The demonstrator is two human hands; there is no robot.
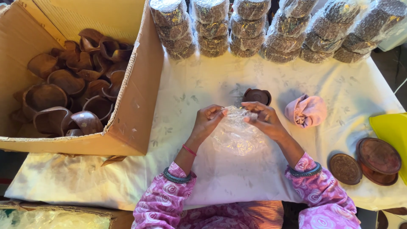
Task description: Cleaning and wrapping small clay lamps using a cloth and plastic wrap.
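Both hands (237,120) pinching bubble wrap (235,135)

Crumpled bubble wrap (237,133) hides whatever it holds, and the yellow tray (392,131) runs off the right edge.

Both forearms reach forward over the table (203,85); the left hand (208,118) and right hand (263,118) meet above its middle, fingers curled and pinching
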